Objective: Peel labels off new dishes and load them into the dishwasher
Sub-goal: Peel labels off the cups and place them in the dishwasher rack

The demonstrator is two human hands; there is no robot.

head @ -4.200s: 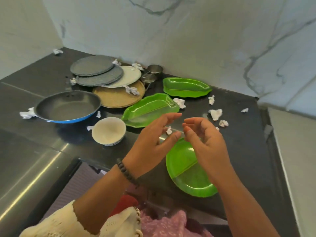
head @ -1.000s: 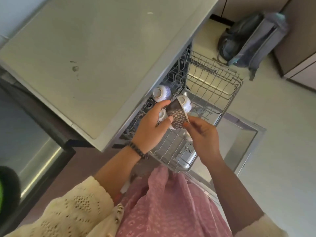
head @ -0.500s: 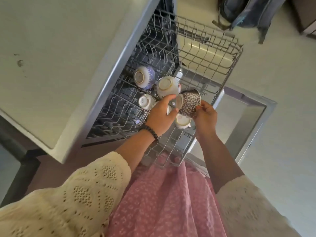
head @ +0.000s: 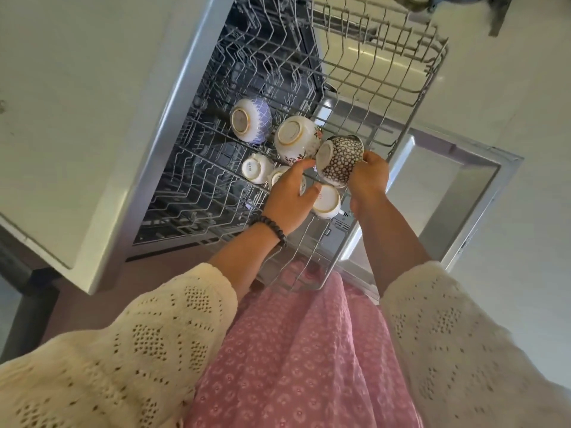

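Dark patterned bowl [head: 341, 160] gripped by right hand [head: 369, 176] over dishwasher rack [head: 398, 97], left hand [head: 289, 197] fingers spread beside it.

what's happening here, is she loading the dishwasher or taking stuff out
A person is bent over the pulled-out upper rack of an open dishwasher. Their right hand grips a dark speckled bowl, tipped on its side, right beside a white floral bowl; the left hand reaches in with its fingers touching the speckled bowl's base. A blue patterned bowl and three small white cups, one at, already sit upside down in the rack. One frame can't show direction, but it looks like loading.
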